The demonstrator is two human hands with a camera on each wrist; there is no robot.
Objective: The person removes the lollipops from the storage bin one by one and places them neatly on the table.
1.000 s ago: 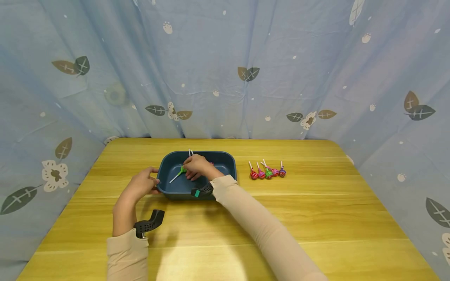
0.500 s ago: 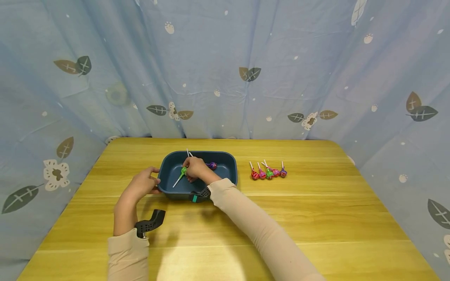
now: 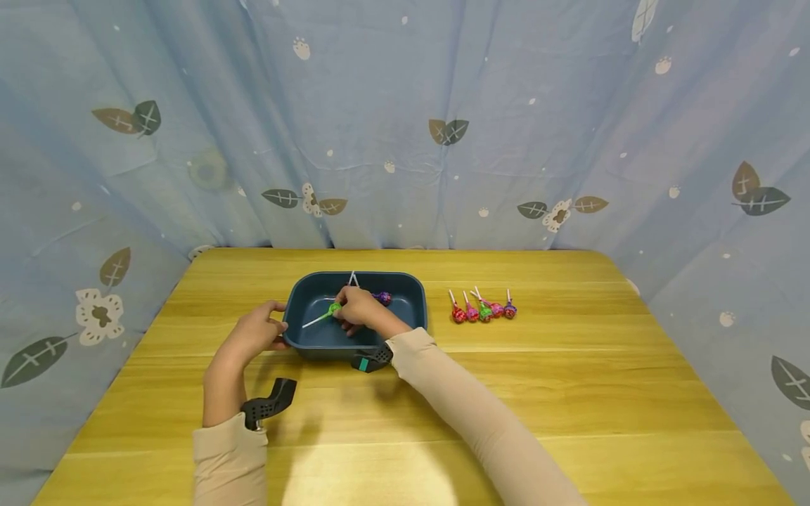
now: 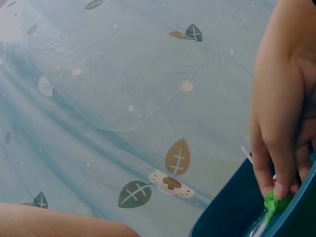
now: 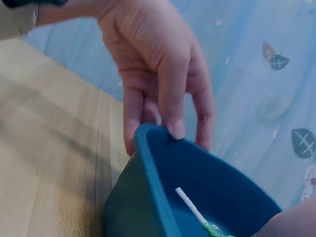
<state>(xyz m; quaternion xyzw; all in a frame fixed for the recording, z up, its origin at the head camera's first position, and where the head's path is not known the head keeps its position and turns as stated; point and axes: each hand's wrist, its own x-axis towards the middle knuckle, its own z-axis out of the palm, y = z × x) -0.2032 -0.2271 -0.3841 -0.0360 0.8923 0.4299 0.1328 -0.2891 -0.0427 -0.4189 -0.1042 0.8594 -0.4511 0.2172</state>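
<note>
A dark blue plastic basin point(image 3: 325, 353) stands on the table, gripped at its left end by my left hand point(image 3: 252, 333). In the right wrist view that hand's thumb lies over the rim point(image 5: 148, 163), fingers on the outside. Inside the basin, my right hand point(image 3: 361, 308) pinches a green-wrapped lollipop point(image 3: 332, 309) by its head. Its white stick point(image 5: 191, 205) points left, toward the left hand. A purple lollipop point(image 3: 383, 298) lies in the basin just behind the right hand. White sticks point(image 3: 352, 278) of other lollipops lean at the back rim, their heads partly hidden by the hand.
To the right of the basin, several lollipops in red, pink, green and purple wrappers point(image 3: 484, 314) lie in a row on the wooden table point(image 3: 569, 393). A blue patterned curtain point(image 3: 380, 126) hangs behind and at both sides. Each wrist carries a black camera mount point(image 3: 271, 402).
My right hand has shifted slightly right inside the basin with the green lollipop, whose stick has swung. The sticks at the back rim have moved right. My left hand has stayed on the rim.
</note>
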